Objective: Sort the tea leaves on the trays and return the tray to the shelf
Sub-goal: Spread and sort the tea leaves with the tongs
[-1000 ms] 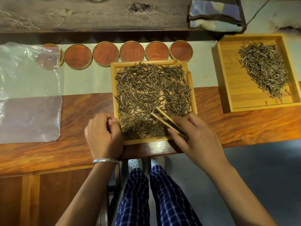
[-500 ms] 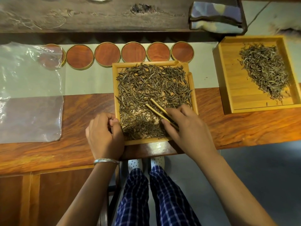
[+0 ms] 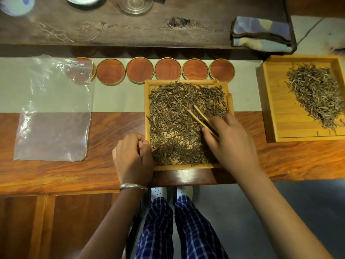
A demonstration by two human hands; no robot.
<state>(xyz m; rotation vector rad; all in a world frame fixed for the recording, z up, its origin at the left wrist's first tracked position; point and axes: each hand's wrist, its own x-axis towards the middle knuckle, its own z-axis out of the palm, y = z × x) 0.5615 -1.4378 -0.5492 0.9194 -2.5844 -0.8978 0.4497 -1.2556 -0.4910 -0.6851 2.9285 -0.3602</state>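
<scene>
A person's right hand [image 3: 230, 141] grips bamboo tweezers [image 3: 202, 120], tips apart over tea leaves [image 3: 179, 126] spread across a wooden tray [image 3: 186, 82] at the table's near edge. The left hand [image 3: 133, 158], fingers curled, holds the tray's near-left corner; a second tray [image 3: 270, 101] of leaves sits far right

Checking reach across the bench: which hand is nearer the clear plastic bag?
Left. The left hand sits at the near tray's left edge, beside the plastic bag; the right hand, holding bamboo tweezers, is farther right.
</scene>
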